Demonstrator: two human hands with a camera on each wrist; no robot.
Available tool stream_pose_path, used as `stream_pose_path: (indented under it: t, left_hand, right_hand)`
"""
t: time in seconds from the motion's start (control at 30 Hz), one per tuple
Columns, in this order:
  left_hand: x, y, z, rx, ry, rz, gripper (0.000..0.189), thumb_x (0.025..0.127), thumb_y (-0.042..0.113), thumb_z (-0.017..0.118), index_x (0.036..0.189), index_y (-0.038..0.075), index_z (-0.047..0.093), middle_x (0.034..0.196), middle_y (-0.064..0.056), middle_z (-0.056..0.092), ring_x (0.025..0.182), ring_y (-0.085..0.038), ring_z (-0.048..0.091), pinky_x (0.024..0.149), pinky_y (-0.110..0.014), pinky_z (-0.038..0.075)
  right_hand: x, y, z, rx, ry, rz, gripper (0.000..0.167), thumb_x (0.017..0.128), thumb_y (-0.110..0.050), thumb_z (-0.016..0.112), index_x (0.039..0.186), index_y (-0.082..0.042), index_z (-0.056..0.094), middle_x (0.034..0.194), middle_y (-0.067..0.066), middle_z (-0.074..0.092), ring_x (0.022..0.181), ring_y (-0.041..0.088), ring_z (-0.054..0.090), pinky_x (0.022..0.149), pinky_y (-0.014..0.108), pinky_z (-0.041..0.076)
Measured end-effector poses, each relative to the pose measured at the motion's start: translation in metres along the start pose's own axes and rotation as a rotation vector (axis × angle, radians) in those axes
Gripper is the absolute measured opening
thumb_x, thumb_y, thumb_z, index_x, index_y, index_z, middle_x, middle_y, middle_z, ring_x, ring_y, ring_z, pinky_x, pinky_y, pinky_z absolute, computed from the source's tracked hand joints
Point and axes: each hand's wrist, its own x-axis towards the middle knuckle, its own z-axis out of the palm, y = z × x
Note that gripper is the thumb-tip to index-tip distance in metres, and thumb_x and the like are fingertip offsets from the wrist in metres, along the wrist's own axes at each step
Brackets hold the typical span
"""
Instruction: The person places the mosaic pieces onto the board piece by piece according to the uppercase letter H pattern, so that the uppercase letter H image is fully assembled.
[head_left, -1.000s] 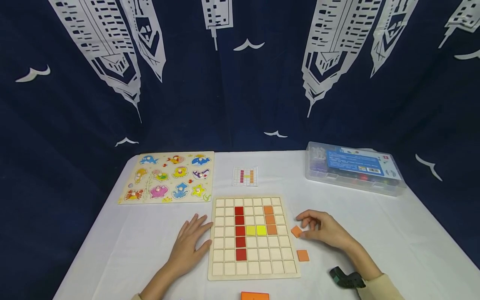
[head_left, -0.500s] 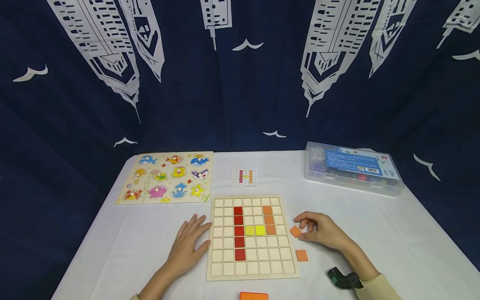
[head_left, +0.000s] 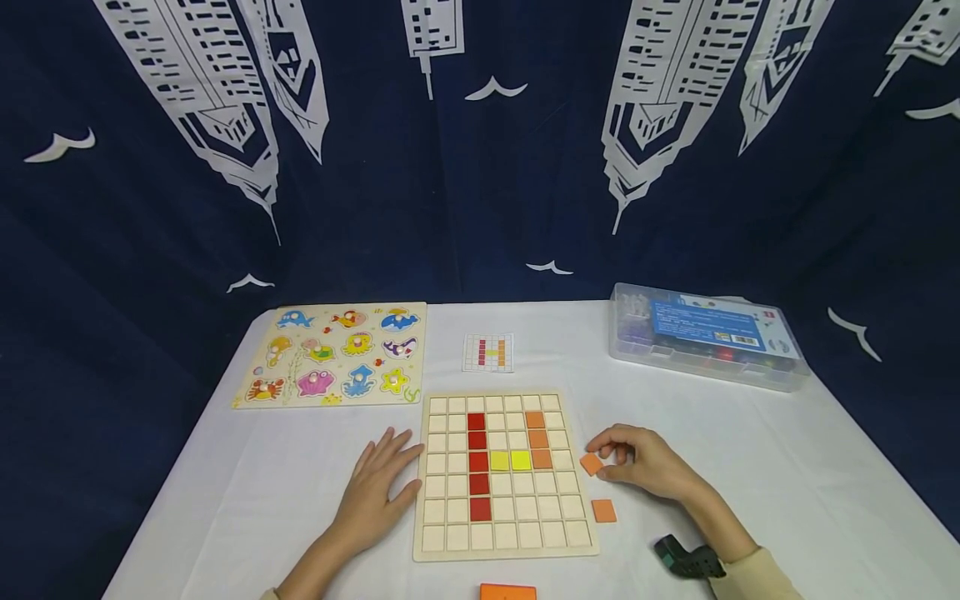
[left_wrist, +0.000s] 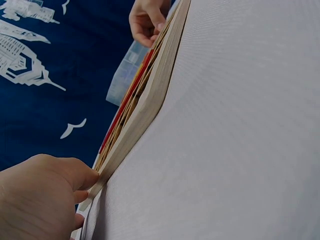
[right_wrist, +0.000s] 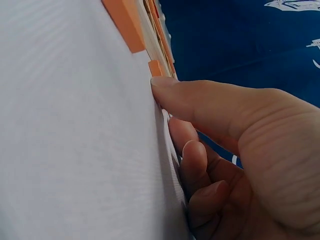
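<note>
A wooden grid board (head_left: pixel 517 533) lies at the middle of the table, with a column of red tiles (head_left: pixel 478 462), two yellow tiles (head_left: pixel 510 460) and a column of three orange tiles (head_left: pixel 537 439) in its cells. My left hand (head_left: pixel 375 492) lies flat with spread fingers, its thumb and index fingertips touching the board's left edge. Just off the board's right edge, my right hand (head_left: pixel 648 462) pinches a square orange tile (head_left: pixel 591 464) between thumb and index finger, low at the tabletop. Another orange tile (head_left: pixel 603 511) lies loose below that hand.
A small pattern card (head_left: pixel 488 353) lies behind the board. The sea-animal puzzle (head_left: pixel 333 354) is at the back left, and a clear plastic case (head_left: pixel 708 337) at the back right. An orange block (head_left: pixel 508 592) shows at the front edge of the view.
The right index finger has closed slightly onto the orange tile beside the board. My left hand and the tiles on the board stay where they were.
</note>
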Motion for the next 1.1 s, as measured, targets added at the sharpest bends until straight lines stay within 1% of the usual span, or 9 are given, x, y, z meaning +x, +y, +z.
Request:
stream_pose_path:
  t: [0.07,0.3,0.53,0.63,0.8,0.97,1.1]
  left_hand:
    - [0.0,0.0,0.0,0.001,-0.002,-0.001,0.046,0.086,0.019,0.07,0.131,0.014,0.061,0.148,-0.01,0.049,0.145,-0.037,0.032,0.119,-0.057,0.016]
    - [0.001,-0.001,0.0,0.012,-0.002,0.0,0.046,0.087,0.021,0.069,0.132,0.014,0.061,0.148,-0.011,0.049,0.145,-0.037,0.032,0.118,-0.057,0.016]
    - [0.001,0.0,-0.001,0.008,-0.006,-0.009,0.046,0.087,0.02,0.069,0.131,0.013,0.062,0.148,-0.011,0.049,0.145,-0.037,0.032,0.119,-0.056,0.016]
    - [0.001,0.001,-0.001,0.008,-0.009,-0.012,0.046,0.087,0.02,0.069,0.131,0.013,0.061,0.148,-0.011,0.049,0.145,-0.036,0.032,0.119,-0.056,0.016]
    - [0.001,0.003,-0.002,0.004,-0.009,-0.014,0.045,0.087,0.019,0.069,0.131,0.013,0.062,0.148,-0.011,0.049,0.145,-0.037,0.032,0.119,-0.057,0.016]
    - [0.001,0.002,-0.002,0.003,-0.01,-0.011,0.045,0.086,0.02,0.069,0.13,0.013,0.062,0.148,-0.012,0.049,0.145,-0.037,0.032,0.119,-0.056,0.016]
    - [0.0,0.001,-0.001,0.001,-0.01,-0.012,0.045,0.086,0.02,0.069,0.13,0.013,0.062,0.148,-0.012,0.049,0.145,-0.037,0.032,0.119,-0.056,0.016]
  right_hand:
    - [0.0,0.0,0.0,-0.006,0.001,0.006,0.026,0.076,-0.01,0.081,0.1,-0.011,0.07,0.084,0.0,0.062,0.068,0.003,0.051,0.061,0.02,0.047]
    - [0.002,-0.001,-0.001,-0.022,0.017,0.093,0.02,0.077,-0.01,0.081,0.094,-0.01,0.069,0.079,-0.004,0.061,0.065,0.002,0.049,0.057,0.02,0.045]
    - [0.002,-0.003,-0.001,-0.014,0.09,0.115,0.021,0.074,-0.007,0.082,0.092,-0.008,0.07,0.074,-0.004,0.06,0.063,0.002,0.049,0.054,0.019,0.044]
    - [0.002,-0.006,-0.002,0.004,0.102,0.126,0.021,0.074,-0.008,0.083,0.091,-0.008,0.07,0.073,-0.003,0.06,0.063,0.002,0.049,0.053,0.019,0.044]
    - [0.003,-0.012,-0.003,0.007,0.101,0.148,0.021,0.075,-0.008,0.082,0.092,-0.008,0.07,0.075,-0.002,0.062,0.065,0.003,0.051,0.055,0.019,0.046]
    - [0.005,-0.025,-0.004,0.008,0.086,0.174,0.022,0.075,-0.007,0.081,0.093,-0.006,0.069,0.076,-0.001,0.062,0.066,0.004,0.053,0.056,0.019,0.047]
    - [0.007,-0.035,-0.001,0.001,0.065,0.167,0.022,0.076,-0.008,0.081,0.094,-0.007,0.069,0.076,-0.001,0.062,0.066,0.004,0.052,0.056,0.02,0.047]
